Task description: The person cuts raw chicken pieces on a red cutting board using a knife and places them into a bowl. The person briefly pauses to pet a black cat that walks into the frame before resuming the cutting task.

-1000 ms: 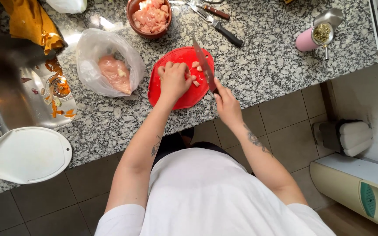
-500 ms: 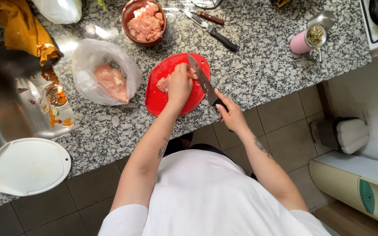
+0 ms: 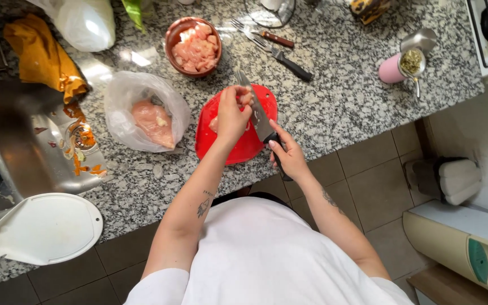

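Note:
A round red cutting board (image 3: 243, 147) lies on the speckled granite counter (image 3: 340, 96). My left hand (image 3: 231, 116) is closed around pale pieces of raw chicken (image 3: 246, 99), lifted above the board. My right hand (image 3: 288, 155) grips the black handle of a large kitchen knife (image 3: 255, 110), whose blade lies along the board's right side, pointing away from me. Beyond the board stands a brown bowl (image 3: 194, 46) filled with diced chicken.
A clear plastic bag with raw chicken (image 3: 148, 116) sits left of the board. A steel sink (image 3: 24, 147) with orange scraps and a white lid (image 3: 46, 229) are farther left. A fork and a knife (image 3: 280, 51) and a pink spice jar (image 3: 399, 66) lie to the right.
My left hand has gathered chicken pieces off the board and lifted them toward the far edge. The knife blade has swung to lie alongside that hand. The view has shifted left.

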